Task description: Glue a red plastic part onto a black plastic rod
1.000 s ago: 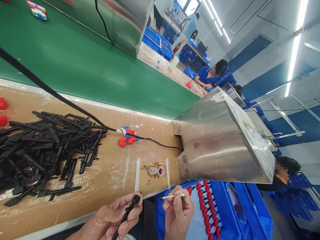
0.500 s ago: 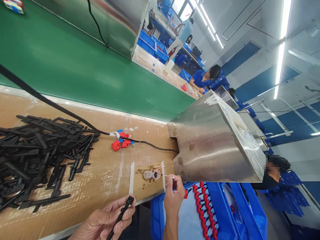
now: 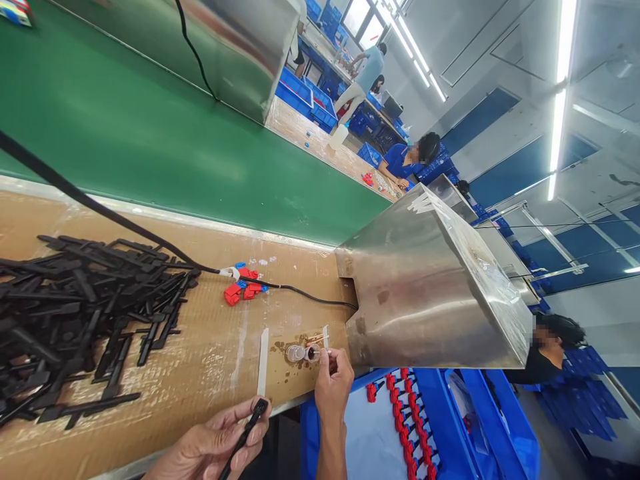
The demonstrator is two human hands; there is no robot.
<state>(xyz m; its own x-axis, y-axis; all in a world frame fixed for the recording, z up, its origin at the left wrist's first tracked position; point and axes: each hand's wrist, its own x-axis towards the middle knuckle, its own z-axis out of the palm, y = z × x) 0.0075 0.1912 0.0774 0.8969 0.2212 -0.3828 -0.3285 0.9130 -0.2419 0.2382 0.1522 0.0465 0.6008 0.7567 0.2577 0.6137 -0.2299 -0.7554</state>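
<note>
Pinching thin stick, right hand (image 3: 333, 383) at small cap (image 3: 312, 353); left hand (image 3: 220, 443) grips black strip (image 3: 245, 435).

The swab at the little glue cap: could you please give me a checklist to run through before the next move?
1. Left hand grips the black strip: ok, pinched between thumb and fingers.
2. Right hand holds the swab at the cap: ok, fingertips are right beside it.
3. Swab tip actually in the liquid: cannot tell, too small to see.
4. Cap upright on the bench: ok, sitting beside a second cap on a stained patch.
5. Cable away from the caps: ok, it runs farther back.
6. Strip end turned toward the swab: not ok, hands are apart.
</note>
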